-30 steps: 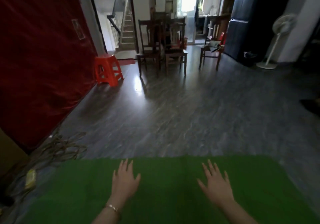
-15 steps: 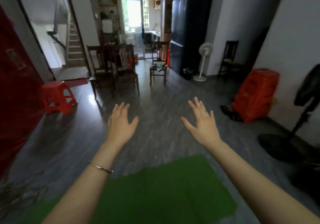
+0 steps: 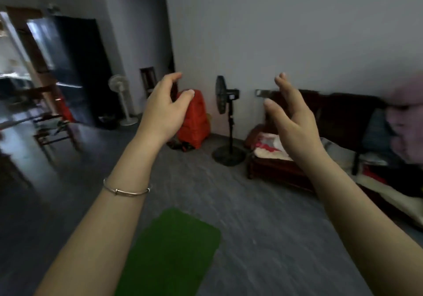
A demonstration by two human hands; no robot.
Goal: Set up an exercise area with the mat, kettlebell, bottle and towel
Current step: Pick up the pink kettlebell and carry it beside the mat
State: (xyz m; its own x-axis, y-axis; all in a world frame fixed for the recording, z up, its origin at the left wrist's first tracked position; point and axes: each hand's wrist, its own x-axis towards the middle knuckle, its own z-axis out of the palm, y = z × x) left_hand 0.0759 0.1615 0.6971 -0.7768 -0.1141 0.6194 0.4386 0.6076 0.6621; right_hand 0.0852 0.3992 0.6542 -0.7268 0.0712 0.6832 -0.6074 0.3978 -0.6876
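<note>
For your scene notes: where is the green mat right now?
In the head view the mat lies flat on the grey floor at bottom centre, between the two raised forearms, below the empty left hand and nearer than the black fan.

Domestic premises: an open living and dining room. Grey wood-look floor [image 3: 263, 215] and plain pale walls [image 3: 297, 32]. Beyond the raised, empty left hand [image 3: 162, 110]: a tall dark refrigerator [image 3: 75, 67], wooden dining chairs [image 3: 50, 121], a white pedestal fan [image 3: 119, 99] and a stack of orange plastic stools [image 3: 194, 121]. Between the two hands stands a black pedestal fan [image 3: 225, 121]. Behind the right hand [image 3: 295, 117]: a dark wooden sofa [image 3: 332, 117] strewn with cloths and cushions.
</note>
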